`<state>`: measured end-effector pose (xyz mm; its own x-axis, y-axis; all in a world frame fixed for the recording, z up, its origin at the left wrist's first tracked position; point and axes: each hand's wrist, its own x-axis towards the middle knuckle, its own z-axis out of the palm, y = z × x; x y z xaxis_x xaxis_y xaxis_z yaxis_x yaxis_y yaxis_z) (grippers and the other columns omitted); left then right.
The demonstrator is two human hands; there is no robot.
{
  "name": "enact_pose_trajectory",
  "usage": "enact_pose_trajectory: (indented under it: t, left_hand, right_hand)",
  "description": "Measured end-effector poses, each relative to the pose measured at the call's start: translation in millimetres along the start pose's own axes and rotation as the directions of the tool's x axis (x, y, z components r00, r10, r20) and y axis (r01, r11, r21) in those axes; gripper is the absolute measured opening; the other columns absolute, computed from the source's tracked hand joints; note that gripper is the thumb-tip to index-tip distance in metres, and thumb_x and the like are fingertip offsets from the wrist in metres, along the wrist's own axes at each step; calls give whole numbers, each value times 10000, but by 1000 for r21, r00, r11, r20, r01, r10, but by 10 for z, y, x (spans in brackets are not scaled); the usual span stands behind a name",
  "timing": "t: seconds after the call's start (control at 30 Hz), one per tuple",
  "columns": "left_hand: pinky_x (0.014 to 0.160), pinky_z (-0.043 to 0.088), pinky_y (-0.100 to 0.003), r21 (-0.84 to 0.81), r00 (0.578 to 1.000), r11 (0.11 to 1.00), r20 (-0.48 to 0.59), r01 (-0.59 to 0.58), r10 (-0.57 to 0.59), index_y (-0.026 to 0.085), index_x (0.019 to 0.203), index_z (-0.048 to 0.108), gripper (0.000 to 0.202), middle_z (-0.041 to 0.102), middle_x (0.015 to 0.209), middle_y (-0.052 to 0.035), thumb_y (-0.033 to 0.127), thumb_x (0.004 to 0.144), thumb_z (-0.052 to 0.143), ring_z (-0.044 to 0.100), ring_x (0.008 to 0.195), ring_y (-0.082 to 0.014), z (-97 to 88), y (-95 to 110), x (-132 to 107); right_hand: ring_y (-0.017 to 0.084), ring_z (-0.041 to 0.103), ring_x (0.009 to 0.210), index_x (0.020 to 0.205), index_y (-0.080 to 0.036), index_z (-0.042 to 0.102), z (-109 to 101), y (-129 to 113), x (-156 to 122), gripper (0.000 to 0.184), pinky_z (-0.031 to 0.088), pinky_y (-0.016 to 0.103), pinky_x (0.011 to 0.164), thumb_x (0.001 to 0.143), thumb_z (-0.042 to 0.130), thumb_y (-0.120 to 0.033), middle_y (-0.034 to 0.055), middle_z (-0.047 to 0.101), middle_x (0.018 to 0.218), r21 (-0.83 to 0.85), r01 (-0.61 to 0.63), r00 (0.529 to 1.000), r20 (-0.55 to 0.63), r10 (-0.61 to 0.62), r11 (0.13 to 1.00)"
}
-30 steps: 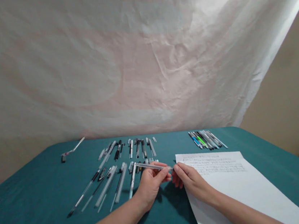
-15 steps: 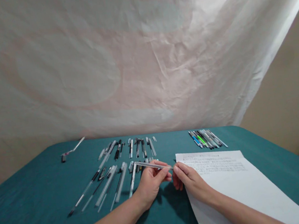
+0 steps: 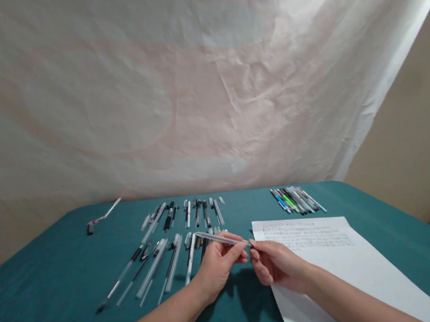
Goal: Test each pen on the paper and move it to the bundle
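L hand (image 3: 218, 265): fingers closed on a clear pen (image 3: 220, 239), pinched betw. thumb and forefinger near its R end. Pen is held just above the desk (image 3: 58, 285), barrel slanting up-left, over the near row of pens (image 3: 153, 268).

R hand (image 3: 277, 265): fingers curled in, forefinger tip touching the pen's R end; can't tell if it actually grips. Hand sits over the L edge of a sheet of paper (image 3: 328, 256), w/ small handwriting across the top.

Near row: clear barrels and refills laid side by side, L of the hands. Far row of pen parts (image 3: 190, 213) behind it. Bunch of coloured pens (image 3: 296, 200) beyond the paper. Lone pen (image 3: 102, 217) far L, well apart. Creased white cloth (image 3: 151, 85) hangs behind.
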<state>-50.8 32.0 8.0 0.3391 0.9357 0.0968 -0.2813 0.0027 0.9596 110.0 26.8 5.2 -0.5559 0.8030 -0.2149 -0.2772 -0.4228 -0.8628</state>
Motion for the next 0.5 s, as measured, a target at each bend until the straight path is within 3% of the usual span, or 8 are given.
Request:
enact_pose_trajectory:
  t: [0.13,0.27,0.43,0.5]
  left_hand:
    - [639,439,-229,-15,1000,1000,-26,11,-12,146,874,558,239,595,675,13,328,746,647,550,637,-111,-10,-37,11]
    - [638,432,-229,24,1000,1000,-27,-9,10,143,873,559,218,591,657,12,318,765,629,548,638,-114,-8,-20,0]
    - [662,430,-239,52,1000,998,-14,-22,23,146,861,563,214,601,677,6,327,765,627,552,654,-120,-8,-6,-16]
    - [677,431,-251,39,1000,999,-17,-13,14,145,876,560,229,598,674,5,339,769,621,552,656,-124,-4,-16,-17]
  right_hand:
    - [78,470,417,735,-158,495,35,-2,-11,360,333,187,419,830,450,-502,-33,515,517,-136,127,990,-40,-133,983]
    - [65,454,425,711,-152,502,54,27,-17,374,348,189,444,818,477,-509,-44,489,529,-299,208,965,-95,-246,931]
    - [62,393,352,654,-172,449,48,56,-9,415,316,182,401,838,404,-542,-64,443,431,-240,153,981,-77,-176,959]
    - [76,423,365,645,-170,457,41,34,-11,432,339,194,414,856,365,-536,-47,468,438,-296,148,983,-64,-174,944]
